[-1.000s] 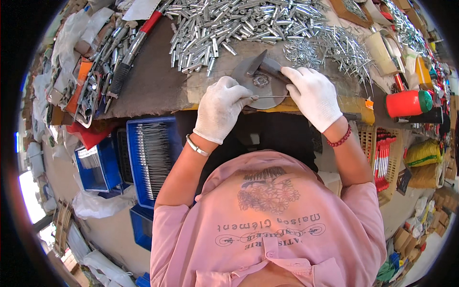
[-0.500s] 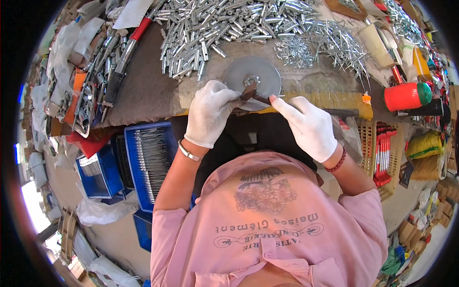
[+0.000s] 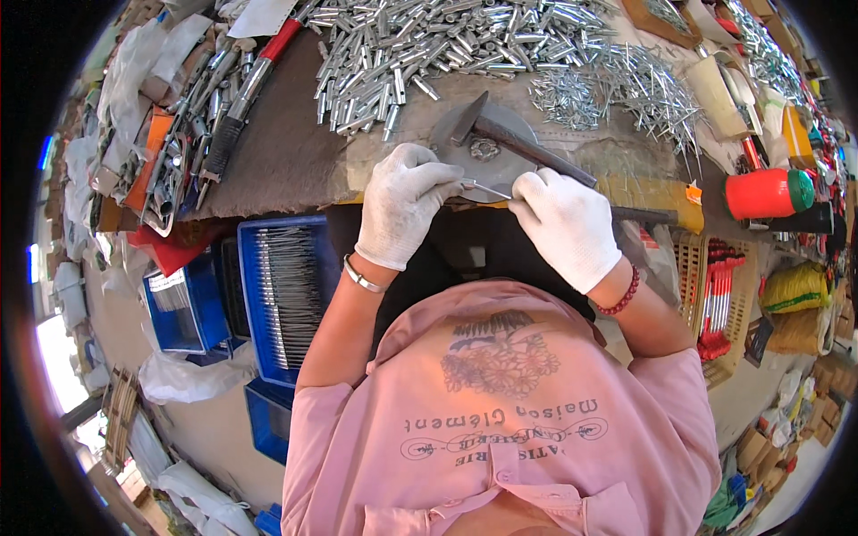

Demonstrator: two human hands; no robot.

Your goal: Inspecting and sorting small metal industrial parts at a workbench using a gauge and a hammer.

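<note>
My left hand point(image 3: 402, 205), in a white glove, pinches a small silver metal part point(image 3: 468, 184) whose end shows at the fingertips. My right hand point(image 3: 565, 228), gloved too, is closed at the other end of a thin metal rod point(image 3: 492, 189) that spans the gap between my hands. Whether rod and part are joined, I cannot tell. Just beyond my fingers a hammer point(image 3: 532, 147) lies across a round grey metal plate point(image 3: 447, 134), its handle pointing right. Small metal bits point(image 3: 483, 149) sit on the plate beside the hammer head.
Silver metal tubes point(image 3: 429, 54) are heaped at the far side, with small pieces point(image 3: 565, 96) and thin pins point(image 3: 657, 112) to their right. Tools point(image 3: 228, 125) lie at left. A red-and-green spool point(image 3: 764, 194) stands right. Blue bins of rods point(image 3: 286, 295) are below the bench edge.
The hammer, earlier at my right fingers, now lies farther back on the plate, let go. My right hand has moved to the thin rod, which now shows between both hands.
</note>
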